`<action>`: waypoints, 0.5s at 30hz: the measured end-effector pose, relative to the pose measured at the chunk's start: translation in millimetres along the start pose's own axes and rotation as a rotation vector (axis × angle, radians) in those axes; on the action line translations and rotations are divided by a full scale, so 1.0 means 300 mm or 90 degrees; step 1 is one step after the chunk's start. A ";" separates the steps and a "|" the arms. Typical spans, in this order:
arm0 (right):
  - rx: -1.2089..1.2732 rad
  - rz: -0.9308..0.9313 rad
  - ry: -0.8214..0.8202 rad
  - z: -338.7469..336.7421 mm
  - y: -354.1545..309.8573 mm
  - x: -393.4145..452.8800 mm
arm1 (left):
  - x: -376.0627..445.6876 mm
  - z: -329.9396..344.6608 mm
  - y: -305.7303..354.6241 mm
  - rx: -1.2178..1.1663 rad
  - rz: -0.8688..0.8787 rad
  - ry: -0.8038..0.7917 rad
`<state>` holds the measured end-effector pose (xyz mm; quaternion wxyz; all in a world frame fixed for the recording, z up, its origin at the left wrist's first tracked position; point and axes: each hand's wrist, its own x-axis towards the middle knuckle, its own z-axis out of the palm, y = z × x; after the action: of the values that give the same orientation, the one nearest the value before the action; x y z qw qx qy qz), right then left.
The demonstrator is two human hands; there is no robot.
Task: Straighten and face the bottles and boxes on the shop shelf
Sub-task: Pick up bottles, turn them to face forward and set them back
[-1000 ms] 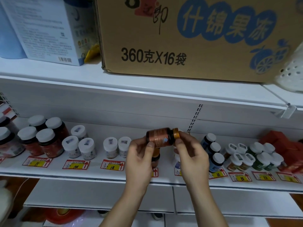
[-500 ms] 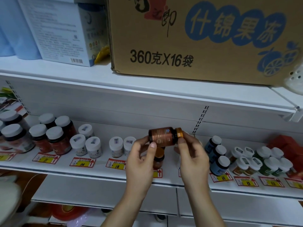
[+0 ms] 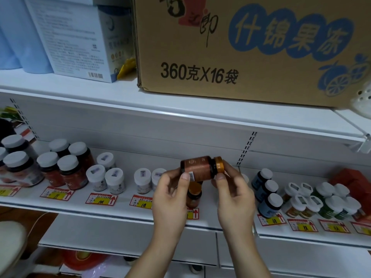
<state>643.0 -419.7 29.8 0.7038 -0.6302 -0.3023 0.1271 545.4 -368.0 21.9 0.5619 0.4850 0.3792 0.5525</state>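
Note:
A brown bottle (image 3: 198, 167) with an orange cap lies sideways in the air in front of the middle shelf (image 3: 120, 205), cap pointing right. My left hand (image 3: 170, 195) pinches its base end with thumb and fingers. My right hand (image 3: 232, 195) pinches the cap end. Its label shows a small barcode toward me. Behind and below it, between my hands, a second orange-capped brown bottle (image 3: 194, 194) stands upright on the shelf.
White-capped bottles (image 3: 105, 178) stand in rows left of my hands, dark red jars (image 3: 68, 171) farther left. Blue bottles (image 3: 269, 199) and green bottles (image 3: 331, 201) stand to the right, beside red boxes (image 3: 353, 179). A large cardboard carton (image 3: 241, 47) and a white box (image 3: 80, 37) sit on the upper shelf.
The bottle has turned in my fingers, so that a barcode on its label now faces me. The view has shifted slightly left and down.

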 end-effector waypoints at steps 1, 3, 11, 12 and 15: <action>0.003 -0.003 0.000 0.001 -0.001 -0.001 | 0.001 0.000 0.000 0.006 -0.002 0.004; 0.011 -0.005 0.008 0.002 -0.003 0.001 | 0.006 -0.004 -0.004 0.022 -0.008 0.001; 0.039 0.004 0.010 0.009 0.002 0.008 | 0.004 0.004 0.006 -0.023 -0.026 -0.033; 0.036 -0.004 0.011 0.007 0.003 0.007 | 0.008 0.004 0.005 -0.010 -0.024 -0.028; 0.038 -0.024 0.017 0.005 -0.001 0.011 | 0.016 -0.006 0.001 0.029 -0.014 -0.011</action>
<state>644.7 -416.8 30.9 0.7283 -0.6050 -0.3008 0.1144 544.0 -363.1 22.2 0.5599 0.4980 0.3926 0.5332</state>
